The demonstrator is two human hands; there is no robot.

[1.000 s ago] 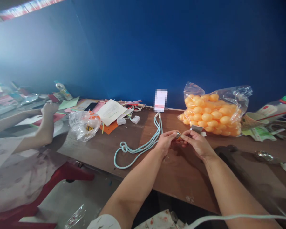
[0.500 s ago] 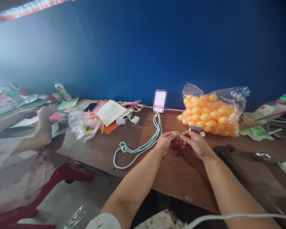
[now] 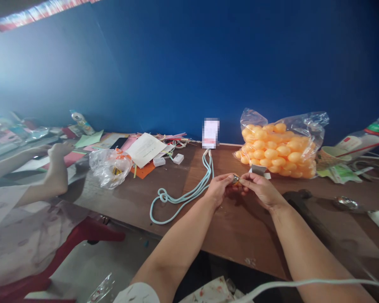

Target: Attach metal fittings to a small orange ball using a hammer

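The left hand (image 3: 219, 187) pinches a small shiny piece (image 3: 235, 179) between thumb and fingers, above the table (image 3: 240, 240) and in front of the wearer. The right hand (image 3: 259, 189) meets it from the other side, thumb and fingertip closed on its edge. Fingers cover most of the piece; a silvery top and a touch of orange show, too little to tell its make. The curled lower fingers of both hands are in shadow and hard to separate.

Just beyond the right hand, a grey flap (image 3: 258, 170) is partly hidden by the knuckles. Behind it stands a clear bag (image 3: 252, 115) of orange balls (image 3: 271, 153); glare and folds blur those at its right side. A pale blue cord (image 3: 164, 220) lies looped left of the hands, one stretch passing out of sight behind the left hand. It runs up to a card (image 3: 211, 134) against the blue wall (image 3: 177, 63), its face masked by coarse squares.

At the right, a bottle (image 3: 377, 128) is partly covered by a cup (image 3: 330, 156), and a silvery thing (image 3: 346, 203) is too smeared to name. A white cable (image 3: 281, 284) crosses the right forearm. Far left, a co-worker's hand (image 3: 60, 149) is blurred, the body cut off by the frame.
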